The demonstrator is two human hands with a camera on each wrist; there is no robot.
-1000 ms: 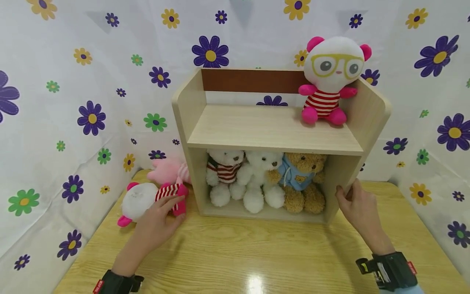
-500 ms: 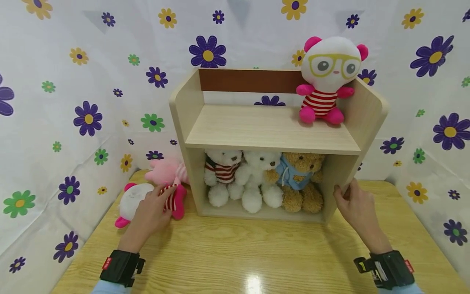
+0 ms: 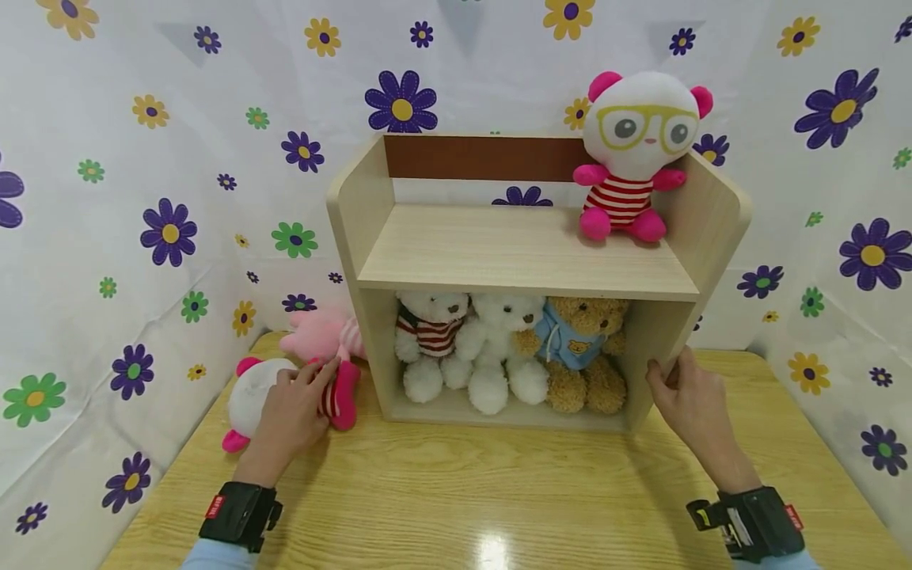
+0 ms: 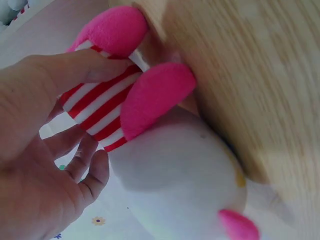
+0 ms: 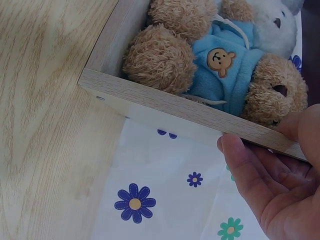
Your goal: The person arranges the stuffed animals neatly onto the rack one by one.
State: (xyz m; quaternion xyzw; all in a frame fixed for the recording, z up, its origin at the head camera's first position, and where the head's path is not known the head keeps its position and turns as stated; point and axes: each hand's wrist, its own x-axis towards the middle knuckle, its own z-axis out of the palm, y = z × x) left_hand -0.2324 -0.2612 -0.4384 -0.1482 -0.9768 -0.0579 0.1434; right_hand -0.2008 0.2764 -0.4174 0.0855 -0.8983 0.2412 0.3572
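My left hand [image 3: 295, 412] grips the striped body of a white-and-pink plush panda [image 4: 175, 170] lying on the table, left of the small shelf. In the left wrist view the thumb lies across the red-and-white stripes and the other fingers reach round the far side. My right hand [image 3: 689, 412] pinches the front edge of the right side panel of the wooden shelf [image 3: 527, 249]. The right wrist view has the thumb inside the panel and the fingers outside, beside a brown teddy bear [image 5: 225, 65] in a blue hoodie.
A matching plush panda [image 3: 630, 158] with yellow glasses sits at the right of the upper level. Below, a white bear in a striped sweater [image 3: 431, 340] and a plain white bear [image 3: 507, 352] sit beside the brown one. A pink plush toy [image 3: 321, 332] lies behind the left panda.
My left hand has shifted slightly left and in round the lying panda's body, which has moved a little toward me. The right hand keeps its hold on the shelf panel.
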